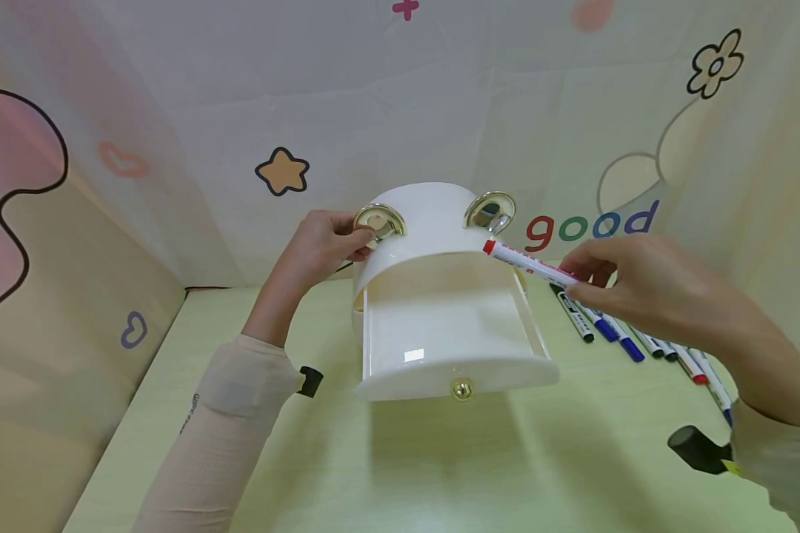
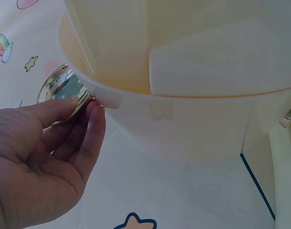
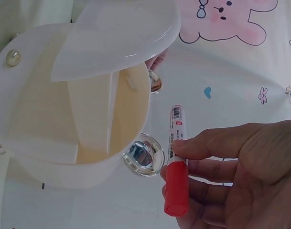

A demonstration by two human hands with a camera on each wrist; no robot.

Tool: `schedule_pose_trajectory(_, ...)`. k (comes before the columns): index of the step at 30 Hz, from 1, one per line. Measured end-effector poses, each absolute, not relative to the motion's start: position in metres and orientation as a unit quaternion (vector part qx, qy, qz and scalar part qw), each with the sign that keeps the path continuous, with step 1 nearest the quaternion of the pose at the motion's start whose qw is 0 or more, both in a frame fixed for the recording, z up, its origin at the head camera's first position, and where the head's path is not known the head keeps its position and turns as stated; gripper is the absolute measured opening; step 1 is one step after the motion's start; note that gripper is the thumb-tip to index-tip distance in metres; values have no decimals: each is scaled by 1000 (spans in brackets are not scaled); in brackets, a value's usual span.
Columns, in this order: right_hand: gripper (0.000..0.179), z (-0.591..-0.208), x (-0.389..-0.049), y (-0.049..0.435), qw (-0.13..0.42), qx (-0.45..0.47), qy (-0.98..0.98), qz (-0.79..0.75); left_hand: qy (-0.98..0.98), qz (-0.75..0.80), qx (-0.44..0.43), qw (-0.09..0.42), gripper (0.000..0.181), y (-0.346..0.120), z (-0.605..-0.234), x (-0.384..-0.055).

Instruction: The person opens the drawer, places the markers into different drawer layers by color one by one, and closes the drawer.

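A glossy white rounded drawer box (image 1: 433, 215) stands at the back of the table, with two round gold ears on top. Its upper drawer (image 1: 460, 374) is pulled out, and a small gold knob (image 1: 462, 389) sits on the drawer front. My left hand (image 1: 320, 244) pinches the left gold ear (image 2: 64, 90) between thumb and fingers. To the right of the box, my right hand (image 1: 647, 285) holds a red-and-white marker (image 3: 176, 162) in the air, its red-ended tip pointing left, close to the right gold ear (image 1: 490, 213).
Several markers with black, blue and red caps lie in a row on the table at the right, among them a black-capped marker (image 1: 572, 312). Behind the box hangs a printed curtain (image 1: 347, 96). The pale green table (image 1: 307, 474) extends in front.
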State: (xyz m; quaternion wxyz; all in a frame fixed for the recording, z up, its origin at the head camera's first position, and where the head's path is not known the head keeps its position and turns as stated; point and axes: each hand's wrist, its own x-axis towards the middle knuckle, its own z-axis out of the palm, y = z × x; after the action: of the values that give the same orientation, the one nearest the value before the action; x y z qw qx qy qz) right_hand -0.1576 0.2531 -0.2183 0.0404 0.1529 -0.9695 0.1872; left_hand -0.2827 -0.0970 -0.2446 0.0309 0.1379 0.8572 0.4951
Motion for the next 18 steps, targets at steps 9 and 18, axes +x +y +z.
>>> schedule_pose_trajectory(9, 19, -215, -160, 240, 40, 165, -968, 186, 860, 489, 143, 25, 25, -98, -245, -282)
schedule_pose_trajectory(18, 23, -214, -164, 222, 46, 182, -966, 179, 863, 485, 139, 31, 25, -97, -244, -282)
